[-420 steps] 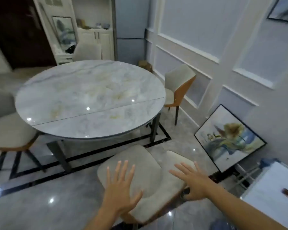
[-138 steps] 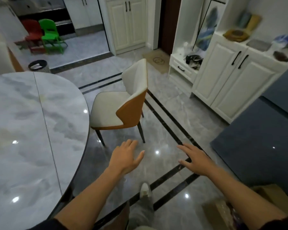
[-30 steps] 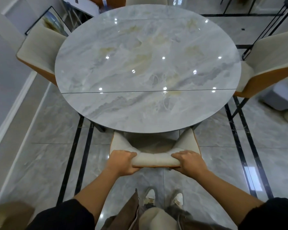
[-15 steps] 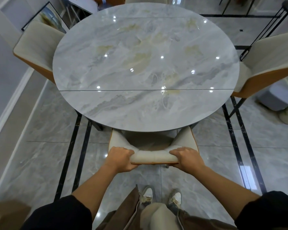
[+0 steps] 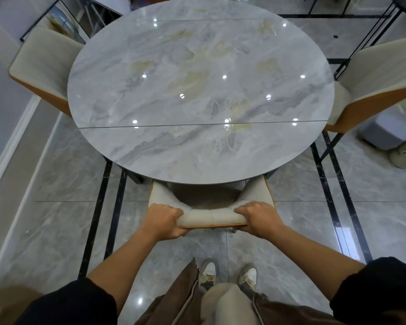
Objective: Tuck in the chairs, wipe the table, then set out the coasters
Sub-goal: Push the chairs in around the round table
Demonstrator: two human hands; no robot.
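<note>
Near chair: the chair [image 5: 211,215] stands at lower centre of the frame. Its seat is under the near edge of the worktop [image 5: 197,90], and its cream backrest with an orange rear edge is just clear of that edge.
Left hand: the left hand [image 5: 163,220] grips the left end of the backrest top, its fingers [image 5: 174,211] curled over the padding.
Right hand: the right hand [image 5: 259,218] grips the right end in the same way, fingers wrapped over the top.
Change over the last second: both hands hold the same spots on the backrest. The gap between backrest and worktop edge looks slightly narrower, so the chair has gone a little further in.
Change since 4.6 s ago: both hands were then spread and held nothing, above the floor, and a chair stood well clear of the worktop.
Worktop: round, glossy grey marble with a straight seam across its near part.
Other chairs: the left chair [image 5: 42,64] at upper left and the right chair [image 5: 380,73] at upper right are both pushed against the worktop rim.
Floor: grey tiles [image 5: 56,184] with black inlay lines; two shoes [image 5: 208,273] stand below the backrest.
Upper left corner: a framed picture [image 5: 56,19] leans there.
</note>
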